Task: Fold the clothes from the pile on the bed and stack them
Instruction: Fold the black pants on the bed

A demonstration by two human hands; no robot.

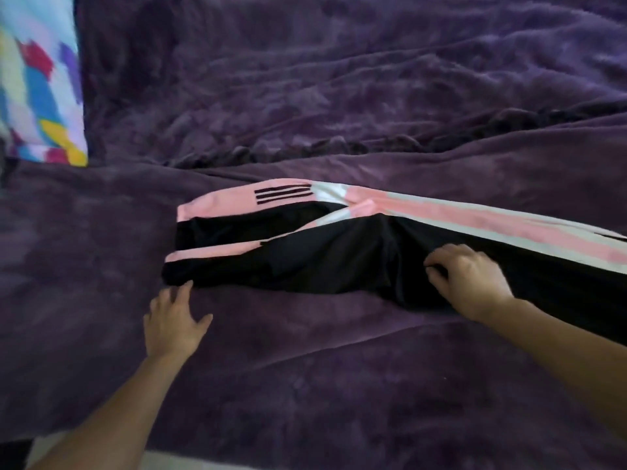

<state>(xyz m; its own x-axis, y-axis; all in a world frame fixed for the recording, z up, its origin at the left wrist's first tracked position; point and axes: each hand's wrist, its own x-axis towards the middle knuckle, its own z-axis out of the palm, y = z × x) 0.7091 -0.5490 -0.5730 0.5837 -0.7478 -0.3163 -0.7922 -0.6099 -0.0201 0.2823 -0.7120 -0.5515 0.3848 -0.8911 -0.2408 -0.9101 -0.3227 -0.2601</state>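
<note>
Black track pants point(325, 259) with pink and white side stripes lie flat across the purple bed cover, waistband to the left, legs running off the right edge of the view. My left hand point(173, 320) is spread open on the cover, fingertips touching the near waistband corner. My right hand point(468, 276) rests on the black fabric near the crotch, its fingers curled and pinching a fold of the cloth.
A purple fleece blanket point(305, 385) covers the bed, bunched in a rumpled ridge point(339, 144) behind the pants. A multicoloured patterned cloth point(37, 79) sits at the far left. The bed's near edge and pale floor point(176, 461) show at the bottom.
</note>
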